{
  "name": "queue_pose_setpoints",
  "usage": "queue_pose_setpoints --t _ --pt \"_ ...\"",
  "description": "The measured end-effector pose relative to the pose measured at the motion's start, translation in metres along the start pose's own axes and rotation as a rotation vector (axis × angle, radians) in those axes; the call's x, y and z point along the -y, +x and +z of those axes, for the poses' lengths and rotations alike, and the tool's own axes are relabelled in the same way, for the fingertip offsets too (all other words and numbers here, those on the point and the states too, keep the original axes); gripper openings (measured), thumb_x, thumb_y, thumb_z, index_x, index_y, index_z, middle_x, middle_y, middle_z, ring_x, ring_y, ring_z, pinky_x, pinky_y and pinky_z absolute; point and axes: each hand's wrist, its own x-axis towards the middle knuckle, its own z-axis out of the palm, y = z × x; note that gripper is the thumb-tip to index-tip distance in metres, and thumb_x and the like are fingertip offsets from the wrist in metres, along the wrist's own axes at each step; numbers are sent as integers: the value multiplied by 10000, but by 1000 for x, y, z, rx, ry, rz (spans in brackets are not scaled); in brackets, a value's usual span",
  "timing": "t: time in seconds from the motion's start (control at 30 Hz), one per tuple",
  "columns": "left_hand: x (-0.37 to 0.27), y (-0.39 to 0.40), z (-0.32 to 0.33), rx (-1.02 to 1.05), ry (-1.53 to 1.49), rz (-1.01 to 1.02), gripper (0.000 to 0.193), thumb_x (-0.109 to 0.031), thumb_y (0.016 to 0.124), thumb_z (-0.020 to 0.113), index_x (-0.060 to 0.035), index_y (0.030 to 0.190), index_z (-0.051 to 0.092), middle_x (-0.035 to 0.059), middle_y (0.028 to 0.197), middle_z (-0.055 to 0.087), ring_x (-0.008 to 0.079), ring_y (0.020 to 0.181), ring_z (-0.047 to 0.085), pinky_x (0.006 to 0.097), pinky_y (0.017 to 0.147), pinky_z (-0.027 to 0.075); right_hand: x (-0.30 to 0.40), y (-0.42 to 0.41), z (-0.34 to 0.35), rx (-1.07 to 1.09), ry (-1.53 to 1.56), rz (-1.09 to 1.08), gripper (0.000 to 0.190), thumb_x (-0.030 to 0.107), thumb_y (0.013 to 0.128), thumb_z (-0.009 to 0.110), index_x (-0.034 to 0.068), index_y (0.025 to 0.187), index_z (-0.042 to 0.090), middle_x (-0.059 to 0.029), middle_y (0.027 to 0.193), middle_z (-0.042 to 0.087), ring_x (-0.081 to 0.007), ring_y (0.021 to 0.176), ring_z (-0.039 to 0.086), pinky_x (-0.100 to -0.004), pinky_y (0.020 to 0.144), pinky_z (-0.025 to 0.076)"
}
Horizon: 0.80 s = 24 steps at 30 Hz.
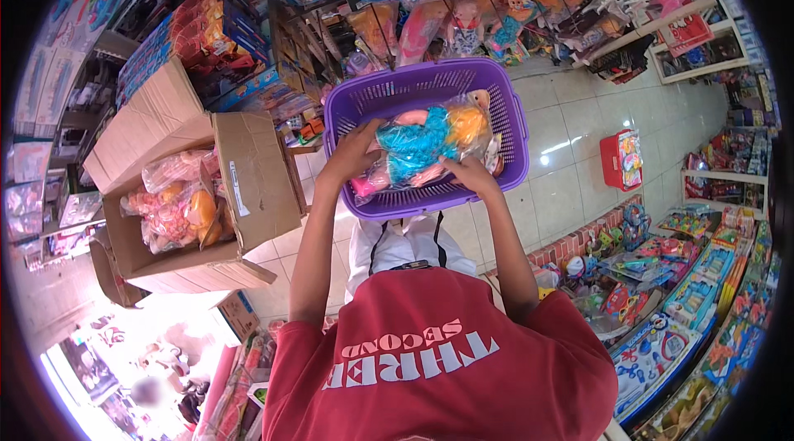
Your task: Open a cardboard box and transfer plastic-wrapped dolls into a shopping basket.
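Observation:
A doll with yellow hair and a blue dress, wrapped in clear plastic (415, 142), lies across a purple plastic basket (518, 162). My left hand (355, 153) rests on the doll's wrapping at the left end, its fingers bent over the edge. At the lower right, my right hand (472, 174) touches the wrapping with its thumb on top; its other fingers are partly hidden. Other wrapped items show beneath the doll near the basket's right side. Left of the basket, an open cardboard box (263, 177) holds several plastic-wrapped dolls in pink (177, 211).
Wrapped toys (465, 25) hang from hooks beyond the basket. Stacked toy boxes (211, 38) stand behind the cardboard box. A red container (614, 162) with packets sits on the tiled floor (558, 193) at the right. Shelves of toys (657, 342) line the lower right.

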Motion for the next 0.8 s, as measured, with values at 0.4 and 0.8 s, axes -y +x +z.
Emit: queue_pose_setpoints --t 0.4,0.8 --pt "79 36 67 311 12 -70 592 -53 710 645 -79 1243 390 228 1148 552 384 1083 528 416 869 437 23 30 -18 -224 -738 -615 531 417 806 604 57 1181 495 -202 1171 542 -347 1094 527 -404 892 430" --pt "47 33 93 461 177 -406 455 -70 812 487 -107 1249 365 217 1302 463 378 1177 473 436 962 398 6 89 4 173 -1124 -200 798 395 696 731 203 1345 308 -153 1351 414 -375 1252 388 -573 981 331"
